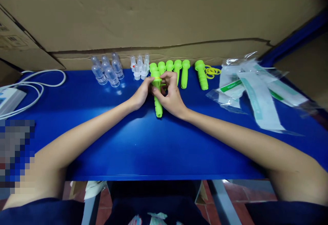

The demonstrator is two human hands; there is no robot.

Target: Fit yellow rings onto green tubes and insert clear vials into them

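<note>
Both my hands meet over the middle of the blue table (143, 143). My left hand (140, 93) pinches the top end of a lime-green ribbed plastic tube (158, 106), where a thin yellow ring sits. My right hand (171, 97) wraps around the same tube from the right, fingers curled. The tube's lower end points toward me and rests near the tabletop. A row of several more green tubes (176, 68) lies just behind my hands, and one separate green tube (202, 74) lies to the right beside a pile of yellow rings (212, 71).
Clear plastic cups (107, 70) and small white caps (140, 67) stand at the back. Plastic pouches (256, 88) are spread at the right. A white cable (38, 85) and a white device (9, 98) sit at the left. Cardboard boxes (153, 16) wall off the back.
</note>
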